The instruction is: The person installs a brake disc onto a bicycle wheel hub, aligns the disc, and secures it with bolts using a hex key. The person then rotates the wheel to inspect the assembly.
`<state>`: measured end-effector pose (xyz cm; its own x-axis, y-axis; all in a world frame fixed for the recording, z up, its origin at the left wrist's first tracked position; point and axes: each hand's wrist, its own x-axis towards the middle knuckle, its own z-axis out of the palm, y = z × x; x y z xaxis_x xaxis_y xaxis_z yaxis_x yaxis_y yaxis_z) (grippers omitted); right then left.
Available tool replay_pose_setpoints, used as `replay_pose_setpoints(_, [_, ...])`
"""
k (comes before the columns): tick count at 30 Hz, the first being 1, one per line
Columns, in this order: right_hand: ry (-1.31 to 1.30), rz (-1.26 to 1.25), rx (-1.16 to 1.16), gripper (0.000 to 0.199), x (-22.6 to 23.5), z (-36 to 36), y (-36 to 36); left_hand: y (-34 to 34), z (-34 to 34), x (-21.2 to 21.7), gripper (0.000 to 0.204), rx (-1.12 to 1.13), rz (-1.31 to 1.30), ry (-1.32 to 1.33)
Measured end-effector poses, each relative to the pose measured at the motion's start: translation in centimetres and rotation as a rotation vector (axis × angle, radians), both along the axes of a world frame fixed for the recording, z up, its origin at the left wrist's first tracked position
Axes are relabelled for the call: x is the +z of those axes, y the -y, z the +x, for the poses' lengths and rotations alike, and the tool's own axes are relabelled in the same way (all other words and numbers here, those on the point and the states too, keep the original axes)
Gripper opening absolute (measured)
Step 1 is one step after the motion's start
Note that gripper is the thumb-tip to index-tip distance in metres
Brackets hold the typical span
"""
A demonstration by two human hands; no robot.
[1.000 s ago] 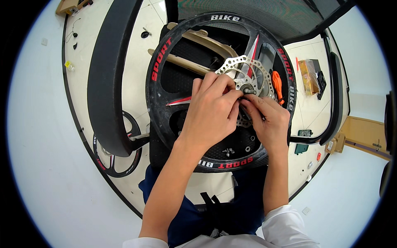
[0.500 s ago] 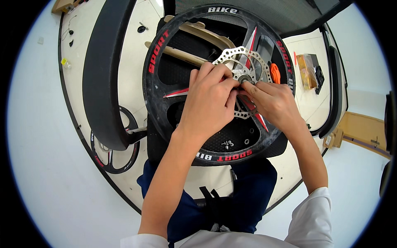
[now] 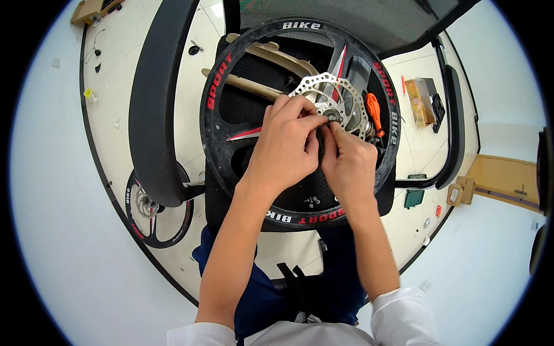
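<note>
A black bicycle wheel (image 3: 210,131) with red-and-white spokes lies flat on the seat of a chair. At its middle sits a silver brake disc (image 3: 360,102) with a pierced edge, around the hub axle (image 3: 331,113). My left hand (image 3: 284,143) reaches over the wheel from the left, its fingers closed, thumb and forefinger at the axle end. Close beside it, the fingertips of my right hand (image 3: 351,162) are drawn together at the same spot. Whatever is between the fingertips is too small and covered to make out.
Small bolts (image 3: 312,202) lie on the seat between the spokes. A tool with an orange handle (image 3: 373,108) and a beige fork (image 3: 251,86) rest there too. Chair armrests (image 3: 151,109) flank the wheel. On the floor are a second wheel (image 3: 131,214) and a green case (image 3: 414,198).
My right hand has shifted left and now points more upward at the hub, its forearm nearer the middle. My left hand stays at the axle. The view has shifted slightly.
</note>
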<state>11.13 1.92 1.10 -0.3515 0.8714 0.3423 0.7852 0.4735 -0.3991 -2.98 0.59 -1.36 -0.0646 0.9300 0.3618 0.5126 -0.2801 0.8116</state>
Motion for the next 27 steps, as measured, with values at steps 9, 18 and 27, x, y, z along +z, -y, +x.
replay_pose_setpoints(9, [-0.163,-0.15,-0.194,0.015,0.9,-0.7,0.4,0.2,-0.5,0.2,0.027,0.074,0.01,0.057])
replay_pose_setpoints(18, [-0.09,-0.224,0.014,0.013,2.5,2.6,-0.4,0.0,-0.8,0.8,0.027,0.189,-0.142,0.252])
replay_pose_setpoints(27, [-0.038,-0.041,0.126,0.014,0.5,3.0,-0.8,-0.2,-0.7,0.3,0.018,0.214,-0.385,0.351])
